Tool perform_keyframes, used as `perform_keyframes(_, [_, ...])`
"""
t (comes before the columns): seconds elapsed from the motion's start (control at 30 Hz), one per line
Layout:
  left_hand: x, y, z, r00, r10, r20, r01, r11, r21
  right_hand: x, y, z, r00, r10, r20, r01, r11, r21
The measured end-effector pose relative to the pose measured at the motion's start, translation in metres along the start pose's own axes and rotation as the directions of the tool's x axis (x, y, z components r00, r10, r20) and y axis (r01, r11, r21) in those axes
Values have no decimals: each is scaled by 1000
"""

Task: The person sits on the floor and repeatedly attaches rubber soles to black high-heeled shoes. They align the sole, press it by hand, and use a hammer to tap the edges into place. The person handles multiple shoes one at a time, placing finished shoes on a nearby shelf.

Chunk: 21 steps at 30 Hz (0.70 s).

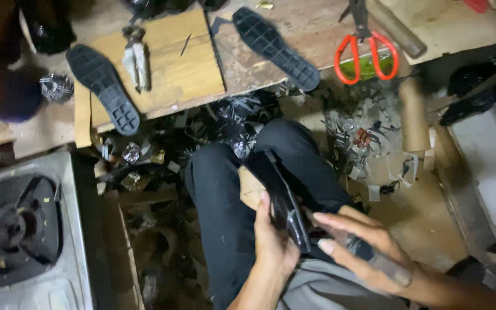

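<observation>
My left hand point(274, 244) grips a black shoe upper point(279, 198) with a tan inner lining, held on its edge over my lap. My right hand point(360, 247) presses against the same shoe piece from the right, its fingers stretched out along it. Both hands rest above my black trouser legs point(225, 195). What lies under my right palm is hidden.
Two black rubber soles point(103, 86) point(275, 46) lie tread up on the wooden bench point(173, 69). Red-handled scissors point(365, 54) lie at the back right beside a wooden handle point(397, 28). A gas stove point(18, 229) stands at the left. Scraps litter the floor point(368, 138).
</observation>
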<state>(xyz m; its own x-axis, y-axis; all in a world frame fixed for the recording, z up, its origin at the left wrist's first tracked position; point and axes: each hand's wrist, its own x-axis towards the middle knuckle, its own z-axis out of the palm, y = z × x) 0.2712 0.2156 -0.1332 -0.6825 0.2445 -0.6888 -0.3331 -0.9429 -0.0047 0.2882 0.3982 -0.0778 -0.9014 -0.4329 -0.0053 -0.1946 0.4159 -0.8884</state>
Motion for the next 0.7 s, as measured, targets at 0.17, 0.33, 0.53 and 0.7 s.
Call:
perform_keyframes(0.17, [21, 3, -18, 999, 39, -29, -35, 992, 121, -10, -2, -2, 966, 223, -132, -236, 968, -89])
perform_keyframes(0.33, [39, -7, -51, 995, 94, 17, -96, 983, 155, -20, -1, 8, 997, 18, -70, -28, 990, -138])
perform_keyframes(0.53, [56, -29, -71, 927, 359, -111, -324, 913, 248, 10, 11, 48, 997, -78, -4, 78, 997, -10])
perform_keyframes(0.7, [55, -13, -84, 975, 207, -80, -173, 934, 312, 3, 22, 16, 994, 111, 20, -109, 991, -78])
